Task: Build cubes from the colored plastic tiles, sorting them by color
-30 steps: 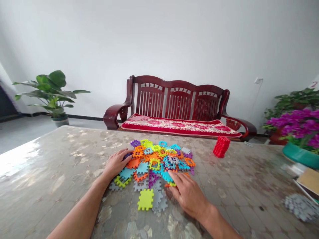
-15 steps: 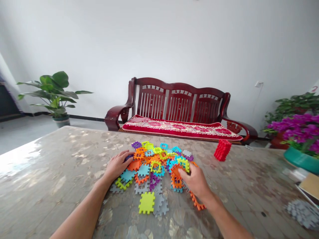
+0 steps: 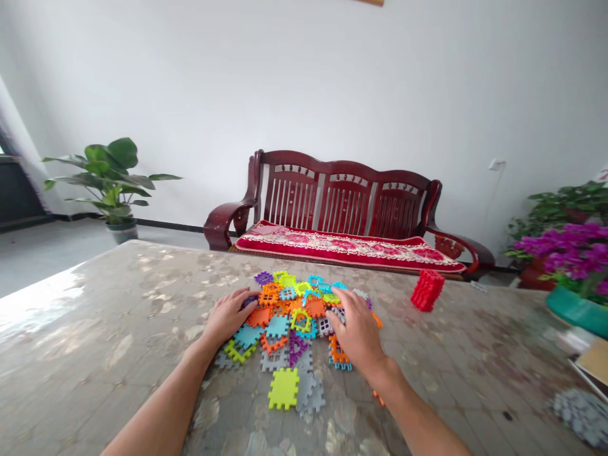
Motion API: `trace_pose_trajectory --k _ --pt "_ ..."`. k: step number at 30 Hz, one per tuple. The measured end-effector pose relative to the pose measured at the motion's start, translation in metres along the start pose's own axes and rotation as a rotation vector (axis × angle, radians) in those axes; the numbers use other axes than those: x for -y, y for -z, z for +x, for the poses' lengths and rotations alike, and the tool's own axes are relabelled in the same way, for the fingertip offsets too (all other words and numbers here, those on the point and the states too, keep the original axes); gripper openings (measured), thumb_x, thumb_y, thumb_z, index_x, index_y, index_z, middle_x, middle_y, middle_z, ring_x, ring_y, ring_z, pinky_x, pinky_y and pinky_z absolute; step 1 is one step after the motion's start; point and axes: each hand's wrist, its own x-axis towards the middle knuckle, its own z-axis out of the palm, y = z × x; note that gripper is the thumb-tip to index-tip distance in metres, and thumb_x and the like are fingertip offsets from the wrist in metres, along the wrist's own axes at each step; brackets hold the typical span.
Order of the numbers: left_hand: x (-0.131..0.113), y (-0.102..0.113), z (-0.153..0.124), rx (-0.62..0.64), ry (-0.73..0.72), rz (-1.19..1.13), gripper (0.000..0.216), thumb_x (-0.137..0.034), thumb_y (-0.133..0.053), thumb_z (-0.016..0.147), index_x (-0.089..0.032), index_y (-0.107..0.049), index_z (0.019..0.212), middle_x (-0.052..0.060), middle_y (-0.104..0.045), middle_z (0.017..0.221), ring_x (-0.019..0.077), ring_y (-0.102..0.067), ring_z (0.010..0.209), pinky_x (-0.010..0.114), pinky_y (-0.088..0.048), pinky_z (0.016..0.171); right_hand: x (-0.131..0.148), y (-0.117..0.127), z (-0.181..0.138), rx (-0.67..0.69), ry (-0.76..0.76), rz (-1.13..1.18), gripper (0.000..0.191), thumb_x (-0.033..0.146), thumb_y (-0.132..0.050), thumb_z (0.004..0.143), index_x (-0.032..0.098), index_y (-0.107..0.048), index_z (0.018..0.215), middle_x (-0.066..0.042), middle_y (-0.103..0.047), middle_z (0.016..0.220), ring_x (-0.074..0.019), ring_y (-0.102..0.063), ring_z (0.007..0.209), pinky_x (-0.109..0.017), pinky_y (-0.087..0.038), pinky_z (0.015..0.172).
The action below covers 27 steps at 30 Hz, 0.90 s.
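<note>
Head view: toothed tiles (image 3: pixel 278 326) between left hand (image 3: pixel 229 315) and right hand (image 3: pixel 357 328)

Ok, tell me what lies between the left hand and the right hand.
In the head view, a multicoloured pile of toothed interlocking tiles lies between the left hand and right hand.

Both forearms (image 3: pixel 164 396) slant forward and inward; the left grip (image 3: pixel 230 315) rests palm down; the right grip (image 3: pixel 358 329) parts thumb (image 3: pixel 335 323) from fingers (image 3: pixel 348 299).
</note>
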Motion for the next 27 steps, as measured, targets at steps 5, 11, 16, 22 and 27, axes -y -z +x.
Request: trace_pose_trajectory --k 5,11,16,22,27 --pt "0.001 -0.001 0.0 -0.013 0.004 -0.009 0.044 -0.046 -0.038 0.09 -0.032 -0.064 0.123 0.003 -0.058 0.137 0.0234 -0.053 0.126 0.038 -0.037 0.107 0.041 -0.003 -0.048 0.364 0.156 0.041 0.055 0.048 -0.07 0.076 0.029 -0.055 0.127 -0.005 -0.06 0.118 -0.0243 -0.052 0.109 -0.038 -0.042 0.096" --pt "-0.001 0.0 -0.001 -0.016 -0.004 -0.021 0.044 -0.045 -0.038 0.09 -0.031 -0.064 0.122 0.004 -0.058 0.136 0.0235 -0.054 0.125 0.038 -0.037 0.107 0.048 -0.024 -0.076 0.442 0.328 -0.123 0.057 0.05 -0.064 0.08 0.027 -0.049 0.13 -0.007 -0.057 0.12 -0.027 -0.049 0.107 -0.043 -0.043 0.092" --pt "0.0 0.0 -0.001 -0.013 -0.007 -0.038 0.044 -0.045 -0.038 0.09 -0.031 -0.064 0.122 0.004 -0.058 0.136 0.0228 -0.053 0.125 0.038 -0.036 0.107 0.039 -0.036 -0.078 0.335 0.459 -0.137 0.037 0.032 -0.059 0.084 0.02 -0.055 0.118 -0.008 -0.061 0.106 -0.0244 -0.052 0.096 -0.037 -0.045 0.084" --pt "0.001 -0.001 0.0 -0.012 -0.006 -0.028 0.044 -0.045 -0.038 0.09 -0.031 -0.064 0.122 0.004 -0.057 0.137 0.0232 -0.054 0.125 0.038 -0.038 0.106 0.034 -0.03 -0.063 0.193 0.43 -0.094 0.018 0.019 -0.044 0.088 0.021 -0.061 0.096 -0.004 -0.062 0.084 -0.017 -0.056 0.078 -0.026 -0.042 0.067" --pt "0.001 0.0 0.0 -0.008 -0.008 -0.019 0.044 -0.045 -0.038 0.09 -0.03 -0.064 0.122 0.005 -0.058 0.137 0.0243 -0.054 0.124 0.039 -0.038 0.106 0.029 -0.027 -0.025 0.135 0.162 -0.053 0.029 0.016 -0.038 0.093 0.021 -0.061 0.076 -0.002 -0.061 0.074 -0.0125 -0.057 0.067 -0.022 -0.039 0.063"
